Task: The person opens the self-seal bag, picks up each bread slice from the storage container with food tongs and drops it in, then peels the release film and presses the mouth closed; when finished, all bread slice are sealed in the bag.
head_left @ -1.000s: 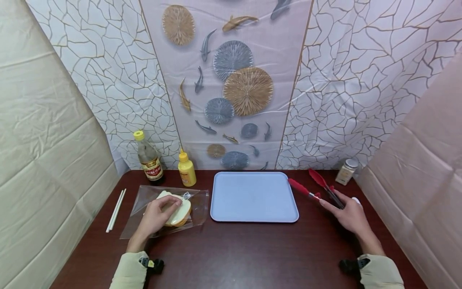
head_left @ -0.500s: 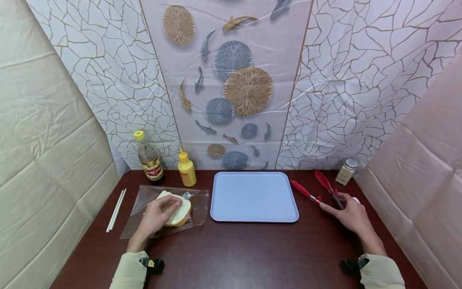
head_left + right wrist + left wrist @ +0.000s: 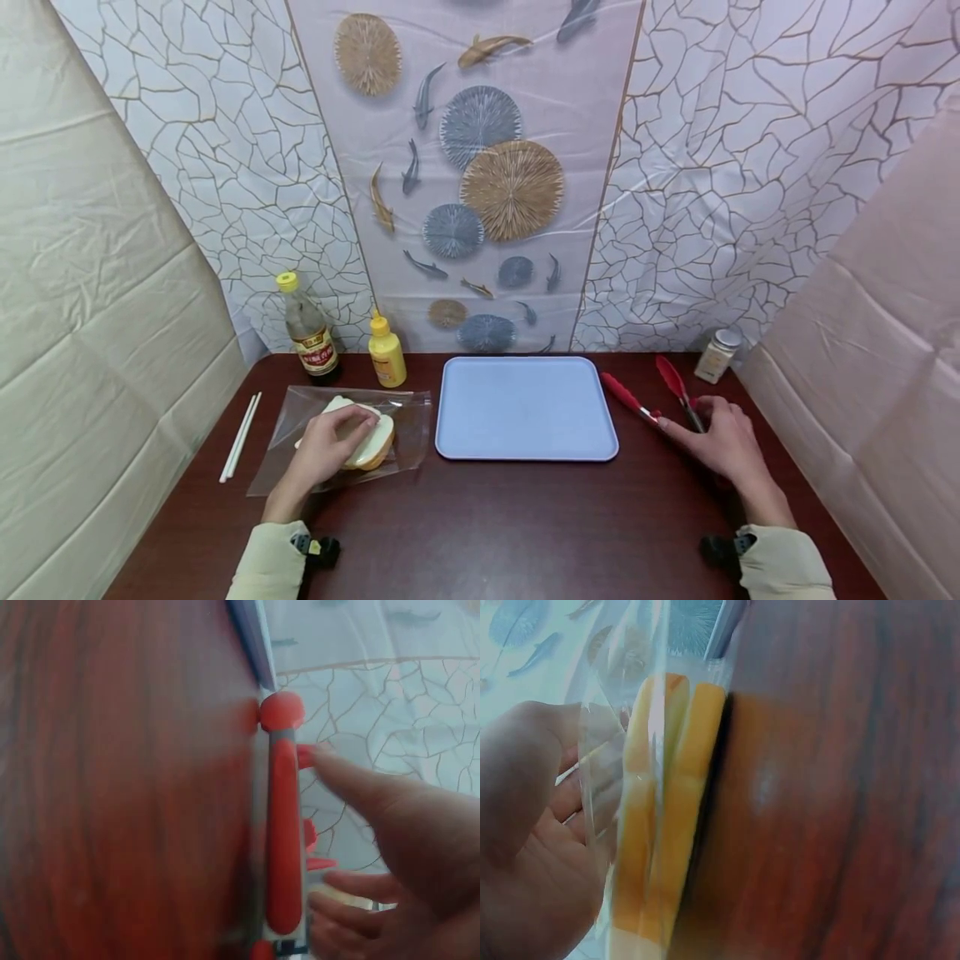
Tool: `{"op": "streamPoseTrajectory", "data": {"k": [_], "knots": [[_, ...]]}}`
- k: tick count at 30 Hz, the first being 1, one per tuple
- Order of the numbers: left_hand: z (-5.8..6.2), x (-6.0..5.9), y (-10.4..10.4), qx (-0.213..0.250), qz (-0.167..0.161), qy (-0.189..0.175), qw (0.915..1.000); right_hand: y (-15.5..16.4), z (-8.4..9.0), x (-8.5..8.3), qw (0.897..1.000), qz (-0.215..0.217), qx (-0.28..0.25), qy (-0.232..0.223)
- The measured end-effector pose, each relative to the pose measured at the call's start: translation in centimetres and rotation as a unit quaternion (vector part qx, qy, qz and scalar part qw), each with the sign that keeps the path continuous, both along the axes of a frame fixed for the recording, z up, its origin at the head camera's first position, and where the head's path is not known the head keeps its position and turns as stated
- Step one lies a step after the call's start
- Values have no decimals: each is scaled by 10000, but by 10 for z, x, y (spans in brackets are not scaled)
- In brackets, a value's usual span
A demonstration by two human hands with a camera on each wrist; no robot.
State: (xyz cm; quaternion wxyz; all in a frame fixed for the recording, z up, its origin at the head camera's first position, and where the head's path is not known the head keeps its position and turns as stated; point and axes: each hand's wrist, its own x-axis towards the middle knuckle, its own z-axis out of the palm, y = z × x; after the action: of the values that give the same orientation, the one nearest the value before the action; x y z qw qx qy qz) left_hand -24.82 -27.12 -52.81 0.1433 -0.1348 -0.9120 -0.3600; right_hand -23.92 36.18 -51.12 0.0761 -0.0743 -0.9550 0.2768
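Two slices of bread (image 3: 378, 437) with tan crusts lie in a clear plastic bag (image 3: 414, 437) on the left of the table; the left wrist view shows the slices' edges (image 3: 679, 802) through the plastic. My left hand (image 3: 330, 446) rests over the bag, its fingertips on the top slice. At right, red-tipped tongs (image 3: 671, 379) lie spread on the table. My right hand (image 3: 723, 437) is over their handle end, fingers relaxed. In the right wrist view, the thumb (image 3: 352, 776) is by one red tab and the fingers (image 3: 360, 889) are by another.
A pale blue tray (image 3: 525, 454) lies at the middle back. A dark sauce bottle (image 3: 311, 337) and a yellow squeeze bottle (image 3: 387, 354) stand at back left. White chopsticks (image 3: 240, 437) lie at far left. A small spice jar (image 3: 717, 356) stands near the back right corner.
The tongs' red tips have spread wider apart, the right-hand tip shifting rightward. My right hand's fingers have eased slightly at the handles. My left hand stays on the bagged bread.
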Motion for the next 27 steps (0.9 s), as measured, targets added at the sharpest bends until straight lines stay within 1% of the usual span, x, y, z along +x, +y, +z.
{"op": "streamPoseTrajectory", "data": {"k": [3, 5, 9, 11, 13, 16, 19, 23, 25, 27], "knots": [[4, -2, 4, -164, -197, 112, 9996, -11, 6, -1, 9980, -114, -110, 609], [7, -4, 7, -249, -363, 173, 9989, -23, 11, -3, 9937, 5, -197, 1100], [15, -12, 16, -311, -529, 191, 9979, -60, 16, -8, 9801, 535, -319, 1885], [18, -18, 23, -341, -556, 135, 9978, -84, 15, -12, 9727, 795, -387, 2147], [19, -25, 31, -374, -531, 40, 9979, -108, 14, -17, 9656, 1089, -473, 2314], [19, -36, 44, -422, -424, -140, 9981, -141, 10, -25, 9567, 1585, -625, 2359], [17, -46, 57, -576, -248, -212, 9978, -172, 8, -30, 9504, 2091, -884, 2127], [13, -58, 69, -1040, 21, -92, 9945, -212, 7, -36, 9388, 2574, -1293, 1887], [11, -62, 74, -1254, 126, -60, 9920, -232, 5, -38, 9309, 2790, -1504, 1817], [9, -65, 77, -1422, 200, -63, 9896, -250, 4, -40, 9253, 2982, -1642, 1673]]}}
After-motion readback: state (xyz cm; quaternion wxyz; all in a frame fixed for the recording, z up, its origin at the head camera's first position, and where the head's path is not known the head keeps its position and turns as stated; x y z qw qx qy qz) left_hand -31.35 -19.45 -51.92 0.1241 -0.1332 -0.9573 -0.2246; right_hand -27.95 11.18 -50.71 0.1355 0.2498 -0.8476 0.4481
